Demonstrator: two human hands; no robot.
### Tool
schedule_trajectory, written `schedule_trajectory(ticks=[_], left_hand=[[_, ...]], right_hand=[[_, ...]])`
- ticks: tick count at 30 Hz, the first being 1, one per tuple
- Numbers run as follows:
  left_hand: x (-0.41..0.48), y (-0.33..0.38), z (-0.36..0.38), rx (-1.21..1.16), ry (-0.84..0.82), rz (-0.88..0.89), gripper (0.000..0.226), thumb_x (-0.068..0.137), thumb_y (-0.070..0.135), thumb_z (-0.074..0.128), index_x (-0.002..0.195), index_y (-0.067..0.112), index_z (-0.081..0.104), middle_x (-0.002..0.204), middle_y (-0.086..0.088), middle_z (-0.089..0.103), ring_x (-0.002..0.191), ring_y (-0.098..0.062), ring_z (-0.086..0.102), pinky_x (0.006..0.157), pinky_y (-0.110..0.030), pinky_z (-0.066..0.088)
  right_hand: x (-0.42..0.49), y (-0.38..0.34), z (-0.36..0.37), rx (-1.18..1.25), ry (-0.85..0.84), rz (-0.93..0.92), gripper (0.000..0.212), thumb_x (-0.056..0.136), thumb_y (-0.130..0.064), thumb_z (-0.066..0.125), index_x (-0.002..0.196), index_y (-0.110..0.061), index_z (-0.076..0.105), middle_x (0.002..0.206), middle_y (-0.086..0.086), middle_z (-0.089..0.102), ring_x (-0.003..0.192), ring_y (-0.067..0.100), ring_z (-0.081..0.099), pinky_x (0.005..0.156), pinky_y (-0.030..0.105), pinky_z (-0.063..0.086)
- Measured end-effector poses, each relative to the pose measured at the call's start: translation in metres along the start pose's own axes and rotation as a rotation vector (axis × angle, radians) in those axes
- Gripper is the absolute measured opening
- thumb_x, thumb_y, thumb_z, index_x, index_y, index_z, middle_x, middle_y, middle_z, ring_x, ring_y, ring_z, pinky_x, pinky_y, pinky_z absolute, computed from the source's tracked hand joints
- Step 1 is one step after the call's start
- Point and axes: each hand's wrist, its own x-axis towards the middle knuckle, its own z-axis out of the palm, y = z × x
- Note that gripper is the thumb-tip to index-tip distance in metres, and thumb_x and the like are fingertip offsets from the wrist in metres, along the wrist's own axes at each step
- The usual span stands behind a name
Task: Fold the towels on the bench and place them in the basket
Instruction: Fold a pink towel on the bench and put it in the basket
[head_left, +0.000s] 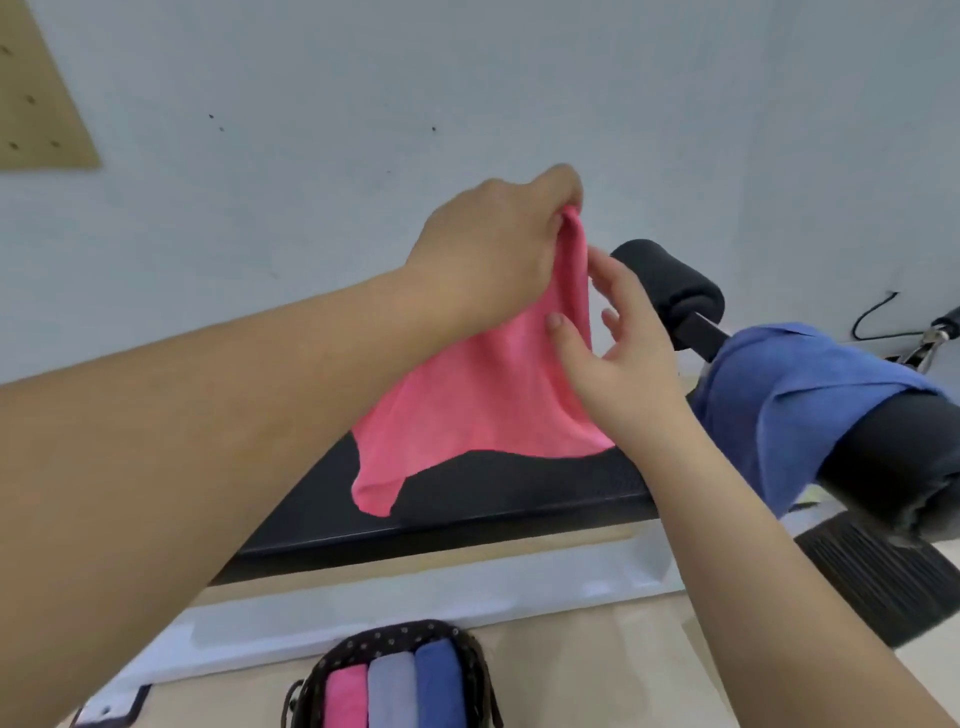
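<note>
My left hand pinches the top corner of a pink towel and lifts it above the black bench. The towel hangs in a loose sheet, and its lower edge trails on the bench pad. My right hand holds the towel's right edge just below the left hand, thumb on the front and fingers behind. A blue towel lies draped over the bench's padded roller at the right. On the floor at the bottom stands the dark woven basket with three folded towels in it: pink, pale grey-blue and blue.
A second black foam roller sticks up behind my hands. A white base rail runs under the bench on the wooden floor. A black ribbed footplate lies at the right. A pale wall fills the background.
</note>
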Motion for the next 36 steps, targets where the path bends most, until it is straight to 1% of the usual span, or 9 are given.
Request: schedule_trajectory(ticks=[2, 5, 9, 12, 16, 19, 23, 28, 36], left_hand=[[-0.018, -0.009, -0.020, 0.001, -0.116, 0.083, 0.030, 0.097, 0.029, 0.034, 0.113, 0.030, 0.059, 0.084, 0.002, 0.069, 0.074, -0.027, 0.062, 0.070, -0.046, 0.054], [-0.047, -0.027, -0.041, 0.115, -0.197, 0.135, 0.029, 0.099, 0.032, 0.036, 0.117, 0.031, 0.058, 0.091, 0.002, 0.070, 0.080, -0.027, 0.061, 0.071, -0.044, 0.052], [-0.083, -0.062, -0.056, 0.063, -0.115, 0.024, 0.019, 0.102, 0.037, 0.048, 0.106, 0.025, 0.062, 0.072, 0.012, 0.059, 0.070, -0.018, 0.057, 0.066, -0.040, 0.050], [-0.105, -0.089, -0.058, 0.009, -0.076, -0.076, 0.037, 0.100, 0.045, 0.055, 0.077, 0.017, 0.058, 0.060, 0.007, 0.050, 0.058, -0.013, 0.049, 0.056, -0.035, 0.040], [-0.131, -0.111, -0.056, -0.093, -0.115, -0.189, 0.050, 0.099, 0.047, 0.058, 0.066, 0.011, 0.051, 0.055, 0.001, 0.045, 0.053, -0.016, 0.041, 0.055, -0.036, 0.036], [-0.151, -0.119, -0.053, -0.103, -0.173, -0.255, 0.050, 0.099, 0.044, 0.059, 0.064, 0.010, 0.048, 0.054, 0.002, 0.042, 0.052, -0.013, 0.038, 0.053, -0.031, 0.032], [-0.167, -0.128, -0.051, -0.133, -0.230, -0.286, 0.047, 0.098, 0.039, 0.062, 0.063, 0.011, 0.047, 0.054, 0.003, 0.040, 0.051, -0.012, 0.036, 0.049, -0.026, 0.029], [-0.178, -0.133, -0.061, -0.189, -0.368, -0.303, 0.011, 0.084, 0.019, 0.060, 0.073, 0.018, 0.064, 0.063, -0.002, 0.057, 0.056, -0.010, 0.046, 0.056, -0.028, 0.041], [-0.201, -0.164, -0.067, 0.107, -0.567, -0.391, 0.014, 0.075, 0.024, 0.048, 0.071, 0.013, 0.057, 0.061, 0.000, 0.053, 0.057, -0.018, 0.045, 0.051, -0.029, 0.035]], right_hand=[[-0.005, -0.014, 0.015, 0.124, -0.076, 0.051, 0.040, 0.096, -0.013, 0.068, 0.133, -0.023, 0.060, 0.128, -0.011, 0.067, 0.122, 0.001, 0.060, 0.102, 0.019, 0.047], [-0.013, -0.037, 0.033, 0.424, -0.230, 0.221, 0.023, 0.095, -0.013, 0.073, 0.117, -0.009, 0.070, 0.113, 0.012, 0.076, 0.110, 0.026, 0.072, 0.096, 0.043, 0.058], [-0.017, -0.040, 0.051, 0.626, -0.442, 0.461, 0.041, 0.089, -0.020, 0.075, 0.121, 0.004, 0.067, 0.124, 0.026, 0.070, 0.110, 0.037, 0.069, 0.099, 0.051, 0.051], [-0.027, -0.040, 0.069, 0.918, -0.588, 0.628, 0.042, 0.090, -0.012, 0.067, 0.129, 0.004, 0.066, 0.134, 0.029, 0.063, 0.122, 0.039, 0.062, 0.113, 0.052, 0.045], [-0.040, -0.034, 0.098, 1.130, -0.796, 0.742, 0.048, 0.079, -0.012, 0.075, 0.125, -0.001, 0.071, 0.124, 0.023, 0.067, 0.115, 0.035, 0.065, 0.106, 0.048, 0.052], [-0.039, -0.025, 0.112, 0.939, -0.831, 0.742, 0.045, 0.086, -0.013, 0.073, 0.127, 0.003, 0.066, 0.124, 0.022, 0.068, 0.113, 0.034, 0.066, 0.105, 0.047, 0.052], [-0.034, -0.006, 0.112, 0.632, -0.705, 0.646, 0.023, 0.073, -0.006, 0.082, 0.090, -0.010, 0.067, 0.086, 0.007, 0.071, 0.079, 0.021, 0.068, 0.068, 0.027, 0.055], [-0.027, -0.001, 0.099, 0.419, -0.728, 0.442, 0.030, 0.074, 0.010, 0.082, 0.097, -0.006, 0.071, 0.089, 0.012, 0.074, 0.081, 0.022, 0.071, 0.073, 0.027, 0.058], [-0.029, 0.011, 0.075, -0.106, -0.858, 0.377, 0.004, 0.085, -0.014, 0.081, 0.088, -0.016, 0.079, 0.091, 0.009, 0.078, 0.077, 0.011, 0.070, 0.076, 0.029, 0.054]])
